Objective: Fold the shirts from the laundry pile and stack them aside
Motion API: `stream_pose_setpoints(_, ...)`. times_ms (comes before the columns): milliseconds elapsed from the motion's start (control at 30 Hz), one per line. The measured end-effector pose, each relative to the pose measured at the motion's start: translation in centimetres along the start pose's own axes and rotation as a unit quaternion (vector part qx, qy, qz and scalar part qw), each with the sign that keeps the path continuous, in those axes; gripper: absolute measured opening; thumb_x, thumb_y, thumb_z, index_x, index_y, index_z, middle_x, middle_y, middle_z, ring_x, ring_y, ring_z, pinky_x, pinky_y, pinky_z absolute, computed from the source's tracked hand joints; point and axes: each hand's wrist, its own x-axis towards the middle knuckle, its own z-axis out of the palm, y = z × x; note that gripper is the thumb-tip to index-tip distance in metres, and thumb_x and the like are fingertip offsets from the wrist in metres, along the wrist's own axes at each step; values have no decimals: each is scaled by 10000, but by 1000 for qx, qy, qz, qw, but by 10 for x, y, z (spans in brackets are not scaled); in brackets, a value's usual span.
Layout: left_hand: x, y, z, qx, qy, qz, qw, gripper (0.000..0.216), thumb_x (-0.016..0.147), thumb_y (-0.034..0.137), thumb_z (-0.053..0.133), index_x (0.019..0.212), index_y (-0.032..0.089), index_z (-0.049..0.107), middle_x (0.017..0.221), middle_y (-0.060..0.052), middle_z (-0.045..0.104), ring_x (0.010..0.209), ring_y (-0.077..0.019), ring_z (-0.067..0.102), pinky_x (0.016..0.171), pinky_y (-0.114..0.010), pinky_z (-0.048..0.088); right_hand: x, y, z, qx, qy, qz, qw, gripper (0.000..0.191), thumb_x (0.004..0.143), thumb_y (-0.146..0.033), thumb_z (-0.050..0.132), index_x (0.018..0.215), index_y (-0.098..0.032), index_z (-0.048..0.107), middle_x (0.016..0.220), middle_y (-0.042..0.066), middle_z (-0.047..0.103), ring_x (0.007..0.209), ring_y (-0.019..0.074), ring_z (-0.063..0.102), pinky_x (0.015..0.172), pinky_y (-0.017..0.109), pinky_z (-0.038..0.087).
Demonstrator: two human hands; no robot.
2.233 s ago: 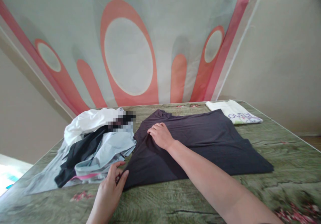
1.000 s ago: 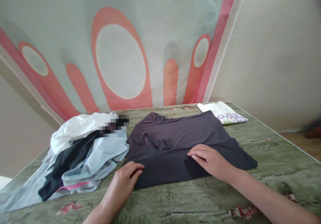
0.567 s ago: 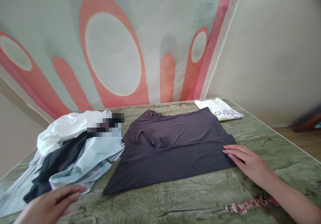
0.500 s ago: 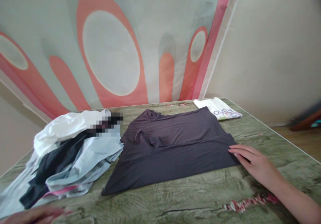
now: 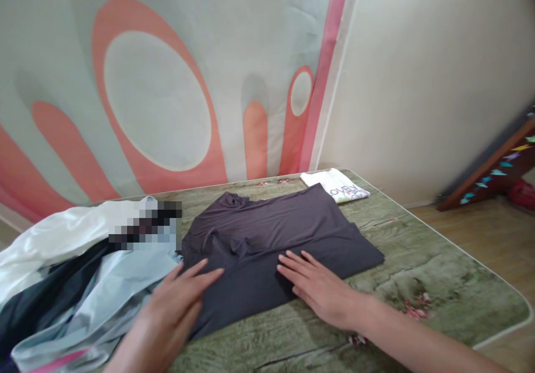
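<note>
A dark grey-purple shirt (image 5: pixel 267 228) lies spread on the table, its near side folded over in a long flat strip. My left hand (image 5: pixel 178 300) is over the shirt's left end, fingers apart, slightly blurred; whether it touches the cloth I cannot tell. On the folded strip near the middle, my right hand (image 5: pixel 315 286) rests with its fingers stretched out and nothing held. Some wrinkles bunch up in the cloth beyond my left fingers.
To the left lies a heap of clothes: a white garment (image 5: pixel 71 225), a black one (image 5: pixel 54 289) and a light blue-grey one (image 5: pixel 129 272). A folded white shirt (image 5: pixel 334 186) with lettering sits at the far right of the wood-patterned table (image 5: pixel 422 267). A patterned wall panel (image 5: pixel 234 44) stands behind.
My right hand has left the shirt's right edge and moved left onto its middle. My left hand has come up from the lower left to the shirt's left end. The view has turned right.
</note>
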Motion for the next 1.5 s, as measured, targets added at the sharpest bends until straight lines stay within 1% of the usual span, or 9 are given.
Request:
stream_pose_setpoints(33,25,19,11,20,-92,73,993,426,963,321,433,1384,376,459,1424,-24,497,1367,-272,368,1135,-555,226,5,-7,0,10,-20,-11,1000,510,988,-280,360,1490,-282,274,1539,33,306,1437,199,209,1168,509,197)
stream_pose_setpoints(67,45,36,22,34,-138,124,982,453,976,305,401,1415,419,388,1489,8,414,1399,-268,310,1130,-583,202,8,-9,0,17,-33,-16,999,511,992,-291,349,1495,-280,259,1545,30,289,1441,195,192,1176,504,168)
stream_pose_setpoints(133,68,55,41,58,-180,161,969,492,987,350,385,1458,435,270,1536,28,320,1425,-267,246,1129,-602,166,7,-1,-3,21,-39,-8,999,511,1000,-322,327,1501,-277,240,1556,23,258,1446,189,171,1185,488,132)
stream_pose_setpoints(267,64,48,59,101,-164,156,969,540,984,452,371,1483,417,168,1557,33,257,1437,-259,210,1152,-570,91,-16,43,-8,-17,0,78,997,536,995,-411,318,1507,-287,217,1562,18,237,1447,198,169,1181,489,127)
stream_pose_setpoints(433,51,38,60,140,-143,148,969,591,972,512,353,1498,386,116,1574,23,198,1438,-269,201,1149,-551,115,-67,104,-2,-111,89,206,968,581,977,-472,318,1507,-250,234,1547,66,278,1433,232,223,1152,521,191)
stream_pose_setpoints(667,54,40,62,166,-125,160,965,585,974,521,334,1499,387,113,1571,34,203,1435,-262,214,1149,-521,126,-120,157,-15,-130,223,282,924,450,926,-437,416,1286,-210,561,1347,109,558,1236,275,518,1031,468,413)
stream_pose_setpoints(900,54,39,62,167,-147,152,963,598,973,526,328,1501,386,85,1579,24,173,1439,-273,197,1140,-542,138,-96,157,-44,-68,262,282,920,233,882,-344,496,953,-273,706,950,21,706,853,198,658,785,331,515)
stream_pose_setpoints(1067,55,40,60,162,-155,149,963,596,974,527,324,1499,390,78,1579,26,174,1438,-275,200,1137,-555,138,-74,162,-37,-107,253,292,916,237,875,-352,508,910,-273,728,902,31,696,817,203,651,715,315,498)
stream_pose_setpoints(1500,55,42,59,150,-151,149,966,589,975,525,327,1497,395,86,1574,37,196,1437,-267,206,1148,-542,105,-68,170,-32,-130,263,354,888,220,827,-374,540,739,-250,698,830,19,705,754,197,640,603,284,423)
